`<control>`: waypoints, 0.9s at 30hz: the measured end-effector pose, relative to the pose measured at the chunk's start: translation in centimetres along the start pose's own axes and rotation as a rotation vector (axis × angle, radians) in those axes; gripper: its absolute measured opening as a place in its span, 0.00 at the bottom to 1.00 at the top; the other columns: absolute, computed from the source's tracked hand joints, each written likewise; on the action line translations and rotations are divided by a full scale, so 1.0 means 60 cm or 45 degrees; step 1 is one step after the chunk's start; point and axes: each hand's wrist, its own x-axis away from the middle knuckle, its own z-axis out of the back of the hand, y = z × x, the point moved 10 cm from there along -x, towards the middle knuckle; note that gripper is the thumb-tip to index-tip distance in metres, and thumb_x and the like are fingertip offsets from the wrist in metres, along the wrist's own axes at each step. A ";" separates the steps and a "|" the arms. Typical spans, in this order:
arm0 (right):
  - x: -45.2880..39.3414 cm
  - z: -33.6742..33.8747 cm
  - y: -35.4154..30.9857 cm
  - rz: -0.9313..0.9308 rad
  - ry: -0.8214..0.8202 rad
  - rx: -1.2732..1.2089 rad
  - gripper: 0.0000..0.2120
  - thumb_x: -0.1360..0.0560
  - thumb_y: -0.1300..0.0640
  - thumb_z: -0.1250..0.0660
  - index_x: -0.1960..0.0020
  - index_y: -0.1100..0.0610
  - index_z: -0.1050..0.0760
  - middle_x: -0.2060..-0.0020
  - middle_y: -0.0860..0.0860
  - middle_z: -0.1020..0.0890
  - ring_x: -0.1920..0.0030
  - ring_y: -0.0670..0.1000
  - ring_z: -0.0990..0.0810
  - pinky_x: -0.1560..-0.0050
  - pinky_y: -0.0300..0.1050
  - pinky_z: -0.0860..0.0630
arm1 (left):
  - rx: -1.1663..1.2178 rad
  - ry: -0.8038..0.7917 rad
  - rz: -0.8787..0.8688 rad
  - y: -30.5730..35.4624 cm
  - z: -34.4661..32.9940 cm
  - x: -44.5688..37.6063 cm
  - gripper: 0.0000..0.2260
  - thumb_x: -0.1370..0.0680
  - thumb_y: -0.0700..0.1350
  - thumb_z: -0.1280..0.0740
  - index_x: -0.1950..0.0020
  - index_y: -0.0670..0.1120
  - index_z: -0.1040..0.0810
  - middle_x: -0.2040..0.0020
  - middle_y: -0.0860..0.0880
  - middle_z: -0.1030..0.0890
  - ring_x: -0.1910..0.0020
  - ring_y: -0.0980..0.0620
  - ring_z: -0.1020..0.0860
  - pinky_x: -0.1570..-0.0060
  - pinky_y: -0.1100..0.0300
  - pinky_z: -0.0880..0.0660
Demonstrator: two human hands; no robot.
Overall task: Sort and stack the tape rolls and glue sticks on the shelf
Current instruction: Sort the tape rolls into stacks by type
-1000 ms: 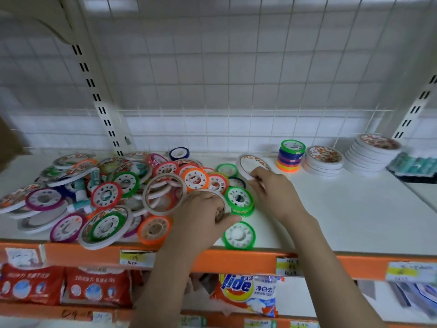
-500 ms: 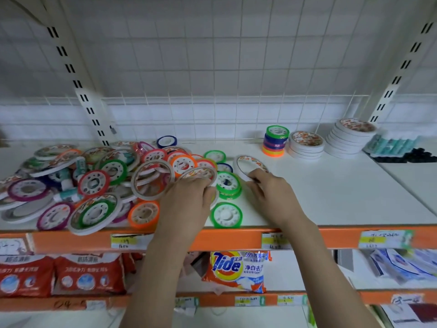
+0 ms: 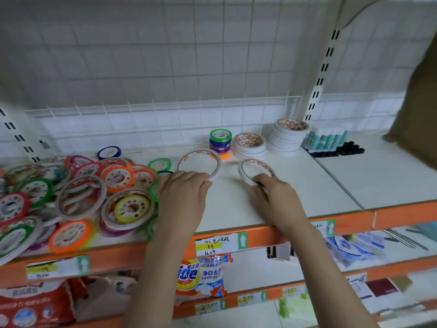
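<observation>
2 white tape rings tilted on edge, colourful rolls heaped left.

Soft, even, fairly bright light with faint shadows and no glare; the whole frame is slightly smeared, blurrier toward the edges, where wide-angle distortion bends straight lines.

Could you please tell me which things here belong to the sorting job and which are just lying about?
Job: white tape ring in left hand; white tape ring in right hand; loose tape pile; stacked rolls; glue sticks.
Lying about: detergent bag; price labels.
</observation>
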 end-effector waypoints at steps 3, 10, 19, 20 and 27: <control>0.005 0.029 0.051 -0.050 0.034 -0.001 0.10 0.23 0.61 0.37 0.43 0.60 0.23 0.52 0.59 0.19 0.50 0.62 0.22 0.59 0.46 0.32 | -0.013 0.006 -0.050 0.037 -0.041 -0.020 0.07 0.28 0.45 0.35 0.58 0.45 0.18 0.63 0.50 0.18 0.62 0.45 0.21 0.57 0.52 0.29; 0.007 0.090 0.150 -0.152 0.089 0.044 0.11 0.23 0.60 0.37 0.43 0.59 0.22 0.49 0.59 0.19 0.49 0.62 0.22 0.55 0.51 0.26 | -0.096 -0.048 -0.169 0.099 -0.113 -0.109 0.06 0.30 0.43 0.34 0.62 0.45 0.17 0.67 0.46 0.19 0.64 0.43 0.22 0.61 0.53 0.29; 0.003 0.115 0.226 -0.208 0.091 0.088 0.11 0.23 0.59 0.39 0.44 0.56 0.23 0.50 0.55 0.20 0.48 0.58 0.23 0.57 0.49 0.27 | -0.224 -0.194 -0.194 0.133 -0.202 -0.223 0.11 0.22 0.46 0.37 0.44 0.45 0.18 0.49 0.41 0.18 0.47 0.39 0.24 0.47 0.50 0.33; 0.004 0.115 0.232 -0.211 0.088 0.094 0.10 0.23 0.59 0.39 0.45 0.56 0.23 0.50 0.54 0.20 0.49 0.57 0.23 0.57 0.48 0.27 | -0.237 -0.210 -0.177 0.135 -0.209 -0.231 0.12 0.21 0.46 0.37 0.43 0.45 0.19 0.47 0.41 0.19 0.45 0.40 0.25 0.46 0.51 0.33; -0.007 0.108 0.245 -0.178 0.040 0.080 0.12 0.23 0.60 0.41 0.42 0.56 0.24 0.47 0.53 0.21 0.46 0.55 0.25 0.54 0.47 0.27 | -0.387 -0.359 -0.132 0.133 -0.260 -0.243 0.13 0.19 0.48 0.42 0.40 0.48 0.22 0.46 0.43 0.20 0.44 0.43 0.26 0.45 0.52 0.34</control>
